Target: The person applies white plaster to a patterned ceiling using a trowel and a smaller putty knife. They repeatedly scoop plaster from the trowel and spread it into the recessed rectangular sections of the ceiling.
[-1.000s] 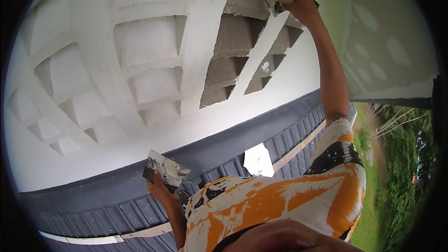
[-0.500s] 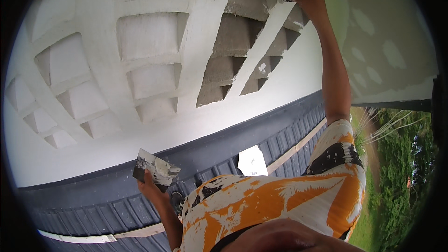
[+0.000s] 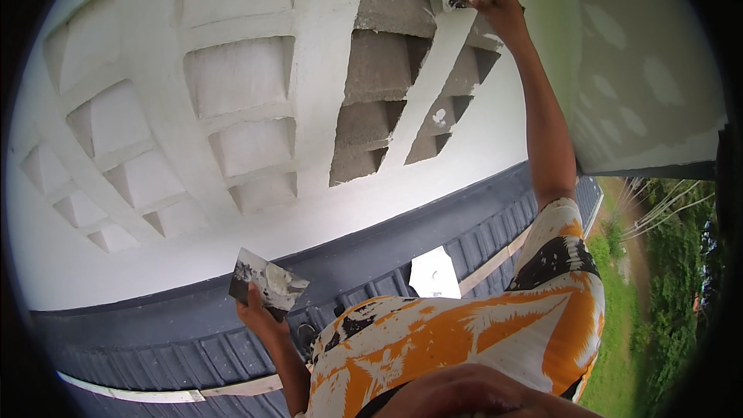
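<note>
My right hand (image 3: pixel 499 11) is closed on a small putty knife (image 3: pixel 458 0), its blade at the white rib near the top of the grid wall, beside rough dark-grey recesses (image 3: pixel 387 66). Low on the left, my left hand (image 3: pixel 259 311) grips a square metal plate (image 3: pixel 267 279) smeared with white and grey paste. The white-finished recesses (image 3: pixel 236 73) fill the left part of the wall. A small white patch (image 3: pixel 439 118) shows in one grey recess.
A dark ribbed metal roof (image 3: pixel 170 348) runs below the wall, with wooden strips (image 3: pixel 240 387) and a white board (image 3: pixel 433 271) on it. A patched overhang (image 3: pixel 642 54) is at upper right. Grass (image 3: pixel 607 340) and trees (image 3: pixel 665 279) lie down at the right.
My right hand and knife have shifted slightly left across the top of the rib. The left hand with the plate has moved only a little. The whole view shifts slightly.
</note>
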{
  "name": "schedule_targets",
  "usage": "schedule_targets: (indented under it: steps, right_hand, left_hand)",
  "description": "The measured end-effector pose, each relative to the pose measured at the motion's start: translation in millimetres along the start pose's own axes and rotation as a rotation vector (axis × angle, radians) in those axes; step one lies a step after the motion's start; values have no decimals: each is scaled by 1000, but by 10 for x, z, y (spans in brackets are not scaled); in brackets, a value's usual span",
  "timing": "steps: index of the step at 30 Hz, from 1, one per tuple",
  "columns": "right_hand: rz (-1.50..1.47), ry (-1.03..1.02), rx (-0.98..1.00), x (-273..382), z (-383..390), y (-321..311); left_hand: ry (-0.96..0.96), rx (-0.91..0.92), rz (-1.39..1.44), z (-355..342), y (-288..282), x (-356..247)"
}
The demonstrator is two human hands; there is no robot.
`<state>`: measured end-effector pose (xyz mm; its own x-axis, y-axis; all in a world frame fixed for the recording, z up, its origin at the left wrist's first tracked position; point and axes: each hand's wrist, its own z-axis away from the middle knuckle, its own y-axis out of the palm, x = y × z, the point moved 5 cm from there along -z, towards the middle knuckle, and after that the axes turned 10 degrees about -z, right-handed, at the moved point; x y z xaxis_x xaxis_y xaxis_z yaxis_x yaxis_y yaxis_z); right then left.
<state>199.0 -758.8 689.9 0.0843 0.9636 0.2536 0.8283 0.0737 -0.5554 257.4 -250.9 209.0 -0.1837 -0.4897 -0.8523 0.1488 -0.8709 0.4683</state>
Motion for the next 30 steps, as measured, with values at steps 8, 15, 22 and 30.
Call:
schedule_targets:
  steps: [8, 15, 22, 30]
  right_hand:
    - [265, 45, -226, 152, 158, -217]
    - [435, -117, -211, 286, 162, -3]
    - [-128, 19, -216, 81, 4, -293]
    - [201, 145, -394, -14, 155, -193]
  left_hand:
    - [41, -22, 26, 101, 43, -68]
    - [31, 20, 3, 79, 66, -25]
    - [29, 3, 21, 157, 187, -143]
    - [84, -3, 0, 214, 184, -198]
